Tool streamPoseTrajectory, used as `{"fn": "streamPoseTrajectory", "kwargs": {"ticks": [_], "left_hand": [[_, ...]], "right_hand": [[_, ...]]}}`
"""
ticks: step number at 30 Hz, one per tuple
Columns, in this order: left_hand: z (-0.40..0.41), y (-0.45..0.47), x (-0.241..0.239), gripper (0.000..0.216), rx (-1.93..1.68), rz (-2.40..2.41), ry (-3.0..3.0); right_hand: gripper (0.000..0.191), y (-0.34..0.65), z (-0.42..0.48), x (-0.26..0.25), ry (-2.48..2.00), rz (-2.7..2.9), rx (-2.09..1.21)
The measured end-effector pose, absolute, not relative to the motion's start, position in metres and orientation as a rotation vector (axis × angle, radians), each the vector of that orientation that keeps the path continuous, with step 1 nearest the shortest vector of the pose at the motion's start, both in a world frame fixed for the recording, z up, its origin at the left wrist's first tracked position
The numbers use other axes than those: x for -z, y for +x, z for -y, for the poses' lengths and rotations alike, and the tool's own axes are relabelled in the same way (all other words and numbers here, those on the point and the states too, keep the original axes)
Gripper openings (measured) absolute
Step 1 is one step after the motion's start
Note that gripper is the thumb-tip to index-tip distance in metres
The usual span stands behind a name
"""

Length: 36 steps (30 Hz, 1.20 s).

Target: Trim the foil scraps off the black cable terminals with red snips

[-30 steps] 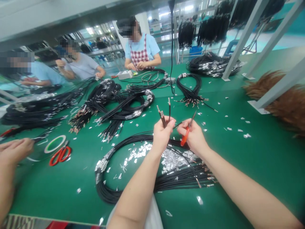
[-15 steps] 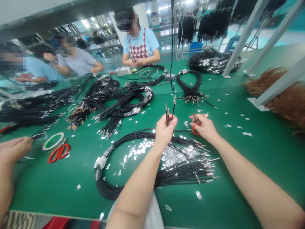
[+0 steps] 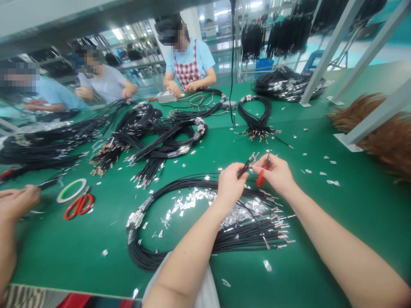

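Observation:
My left hand is closed around a few black cables, whose bare ends slant up to the right. Just beside those ends, my right hand grips a pair of red-handled scissors; fingers cover much of them. Beneath both hands lies a looped bundle of black cables, bound with silvery tape at the left, its stripped ends fanning out to the right. Small silvery foil scraps are scattered inside the loop.
Red-handled scissors and a tape roll lie left, near another person's hand. More cable bundles lie farther back. Metal posts stand at the right by a brown bristly heap. Several people work across the table.
My left hand has moved right, and the cables in it have tipped from upright toward my right hand. The scissors have turned in my right hand, which now nearly meets the cable ends.

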<state>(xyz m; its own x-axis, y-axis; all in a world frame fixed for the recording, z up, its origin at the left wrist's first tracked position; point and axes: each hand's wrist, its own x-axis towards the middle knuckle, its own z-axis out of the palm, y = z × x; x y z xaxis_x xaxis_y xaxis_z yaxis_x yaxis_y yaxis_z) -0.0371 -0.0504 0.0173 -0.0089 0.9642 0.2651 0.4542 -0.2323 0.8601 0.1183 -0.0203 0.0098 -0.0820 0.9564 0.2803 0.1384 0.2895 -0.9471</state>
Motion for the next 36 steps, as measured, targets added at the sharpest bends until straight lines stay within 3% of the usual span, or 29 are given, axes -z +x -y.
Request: {"fn": "streamPoseTrajectory", "kwargs": {"ticks": [3,7,17,30,36], "left_hand": [[0.051,-0.039,-0.019,0.006,-1.294,-1.476,1.597],[0.048,-0.045,-0.024,0.009,-1.329,-1.315,1.344],[0.049,-0.062,-0.050,0.024,-1.281,-1.160,1.184],[0.047,-0.066,-0.045,0.019,-1.246,-1.127,1.314],[0.052,-0.062,-0.050,0.024,-1.217,-1.256,1.428]], "right_hand": [[0.026,0.104,0.027,-0.023,-0.949,1.341,-1.071],[0.047,0.084,0.033,-0.028,-0.771,1.094,-1.281],[0.041,0.065,0.035,-0.026,-0.869,1.058,-1.322],[0.042,0.068,0.042,-0.030,-0.952,1.152,-1.324],[0.031,0.068,0.043,-0.031,-0.967,1.226,-1.150]]}}
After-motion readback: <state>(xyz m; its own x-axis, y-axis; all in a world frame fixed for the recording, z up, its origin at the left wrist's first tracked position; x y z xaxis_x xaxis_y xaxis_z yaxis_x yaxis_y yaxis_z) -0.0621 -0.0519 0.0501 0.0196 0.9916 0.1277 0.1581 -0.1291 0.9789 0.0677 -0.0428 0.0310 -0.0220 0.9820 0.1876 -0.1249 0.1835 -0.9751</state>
